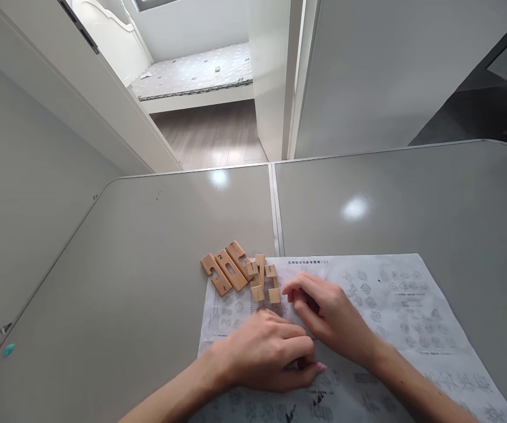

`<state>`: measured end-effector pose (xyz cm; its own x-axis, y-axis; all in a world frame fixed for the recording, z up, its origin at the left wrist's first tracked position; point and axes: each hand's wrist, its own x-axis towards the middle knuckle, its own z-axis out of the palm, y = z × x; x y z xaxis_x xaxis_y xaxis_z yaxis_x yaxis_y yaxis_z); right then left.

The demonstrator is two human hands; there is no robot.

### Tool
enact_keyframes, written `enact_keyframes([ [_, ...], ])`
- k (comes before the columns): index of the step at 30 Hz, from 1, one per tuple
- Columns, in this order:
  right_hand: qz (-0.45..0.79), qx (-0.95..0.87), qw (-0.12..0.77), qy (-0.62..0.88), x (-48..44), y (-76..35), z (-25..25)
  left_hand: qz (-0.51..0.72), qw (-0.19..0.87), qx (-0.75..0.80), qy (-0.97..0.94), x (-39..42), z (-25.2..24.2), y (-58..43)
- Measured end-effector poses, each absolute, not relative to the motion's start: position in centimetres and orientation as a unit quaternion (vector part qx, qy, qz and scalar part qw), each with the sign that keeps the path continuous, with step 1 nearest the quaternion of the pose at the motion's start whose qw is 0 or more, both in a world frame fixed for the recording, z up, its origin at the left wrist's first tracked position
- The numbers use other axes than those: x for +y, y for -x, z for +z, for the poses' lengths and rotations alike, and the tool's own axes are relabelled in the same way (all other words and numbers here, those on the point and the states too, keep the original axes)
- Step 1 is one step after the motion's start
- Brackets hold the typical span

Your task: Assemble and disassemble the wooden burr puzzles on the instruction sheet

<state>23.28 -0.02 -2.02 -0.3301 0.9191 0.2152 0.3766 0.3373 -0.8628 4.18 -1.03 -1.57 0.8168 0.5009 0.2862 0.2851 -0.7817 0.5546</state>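
Your left hand (266, 352) lay curled on the printed sheet (394, 305), touching your right hand (330, 314). Both sets of fingers were bent close together, and I could not tell whether they pinched anything. The wooden blocks (239, 273) clustered at the sheet's far left corner on the surface (147, 264), just beyond your right fingertips.

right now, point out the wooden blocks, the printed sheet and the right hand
wooden blocks (223, 262): head view, on the piece marked 2
printed sheet (394, 305): head view, on an uncovered stretch towards its right side
right hand (330, 317): head view, on the back of the hand
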Motion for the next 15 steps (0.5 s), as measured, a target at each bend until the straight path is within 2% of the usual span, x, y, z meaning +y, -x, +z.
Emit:
enact_keyframes([
  [4,0.364,-0.729,0.372,0.445,-0.1,-23.4,-2.2,0.268,0.216,0.221,-0.913,-0.9,0.3,-3.2],
  [8,0.364,-0.730,0.372,0.442,0.0,-23.4,-2.1,0.349,0.169,0.299,-0.872,-1.0,2.2,-0.9],
  [11,0.371,-0.729,0.372,0.439,0.1,-23.3,-2.1,0.405,0.088,0.385,-0.825,-0.8,2.7,1.8],
  [13,0.370,-0.730,0.372,0.438,0.2,-23.3,-2.2,0.391,0.007,0.468,-0.793,-0.5,2.7,3.5],
  [15,0.367,-0.731,0.371,0.439,0.2,-23.3,-2.2,0.352,-0.029,0.546,-0.760,-0.2,2.4,5.0],
])
